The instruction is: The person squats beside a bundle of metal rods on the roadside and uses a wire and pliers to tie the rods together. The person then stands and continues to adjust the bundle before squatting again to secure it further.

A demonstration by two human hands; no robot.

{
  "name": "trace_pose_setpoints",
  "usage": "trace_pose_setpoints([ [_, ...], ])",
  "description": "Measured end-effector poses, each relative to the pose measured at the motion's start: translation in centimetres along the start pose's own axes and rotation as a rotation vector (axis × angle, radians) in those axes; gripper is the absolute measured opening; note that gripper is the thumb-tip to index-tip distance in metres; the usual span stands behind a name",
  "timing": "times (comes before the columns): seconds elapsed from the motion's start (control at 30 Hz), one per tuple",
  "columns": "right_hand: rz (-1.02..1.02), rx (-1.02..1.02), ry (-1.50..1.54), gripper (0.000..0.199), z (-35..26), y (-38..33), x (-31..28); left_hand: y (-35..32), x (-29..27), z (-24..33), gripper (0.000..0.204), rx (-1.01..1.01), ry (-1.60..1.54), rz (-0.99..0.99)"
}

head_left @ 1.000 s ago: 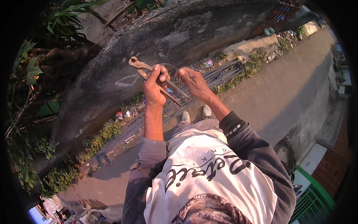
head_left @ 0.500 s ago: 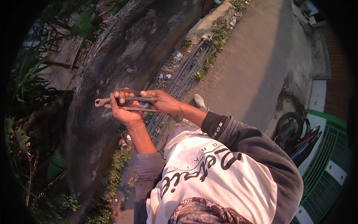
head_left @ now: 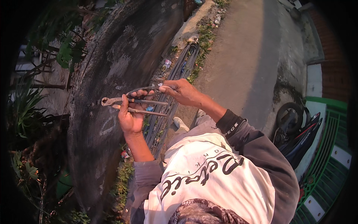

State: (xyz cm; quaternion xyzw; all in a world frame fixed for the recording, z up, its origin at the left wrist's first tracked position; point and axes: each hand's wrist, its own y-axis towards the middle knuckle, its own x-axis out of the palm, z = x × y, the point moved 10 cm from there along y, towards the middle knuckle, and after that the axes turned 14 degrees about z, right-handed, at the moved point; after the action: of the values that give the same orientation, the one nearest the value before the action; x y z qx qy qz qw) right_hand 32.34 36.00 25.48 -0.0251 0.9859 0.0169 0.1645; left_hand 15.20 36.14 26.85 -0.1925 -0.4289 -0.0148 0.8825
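Note:
My left hand (head_left: 131, 121) is closed around a pair of rusty pincers (head_left: 151, 102), whose jaws jut out to the left and whose two long handles point right, spread apart. A thin bundle of dark wire (head_left: 143, 89) arches over the fingers of that same hand. At the wire's right end, my right hand (head_left: 183, 92) pinches it between thumb and fingers, clear of the pincer handles. Below both hands lies a long bundle of thin metal rods (head_left: 188, 59), bent round at its far end.
A dark, stained concrete wall (head_left: 123, 63) runs along the left, with plants (head_left: 28, 106) beyond it. Weeds and litter (head_left: 166, 64) line the rods. On the right are a paved road (head_left: 235, 56), a parked motorbike (head_left: 289, 121) and a green metal gate (head_left: 322, 164).
My right hand has left the pincer handles and moved right and up, drawing the wire's end with it. The pincers' handles now show more fully in my left hand.

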Motion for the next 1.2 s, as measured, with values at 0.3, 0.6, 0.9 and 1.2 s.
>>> trace_pose_setpoints([
  [0.3,0.125,0.257,0.066,0.051,11.2,-4.4,-11.5,4.1,4.6,-13.6,0.052,-0.155,0.358,-0.079],
  [0.6,-0.024,0.453,0.139,0.052,14.7,-4.9,-17.8,9.4,10.8,-25.6,0.045,-0.255,0.038,0.137],
  [0.9,-0.106,0.825,0.31,0.052,19.3,-11.2,-23.9,13.9,11.8,-33.0,0.049,-0.392,-0.021,0.317],
  [1.2,0.053,0.659,-0.006,0.045,22.8,-6.8,-29.1,23.1,10.1,-36.7,0.048,-0.365,0.012,0.589],
])
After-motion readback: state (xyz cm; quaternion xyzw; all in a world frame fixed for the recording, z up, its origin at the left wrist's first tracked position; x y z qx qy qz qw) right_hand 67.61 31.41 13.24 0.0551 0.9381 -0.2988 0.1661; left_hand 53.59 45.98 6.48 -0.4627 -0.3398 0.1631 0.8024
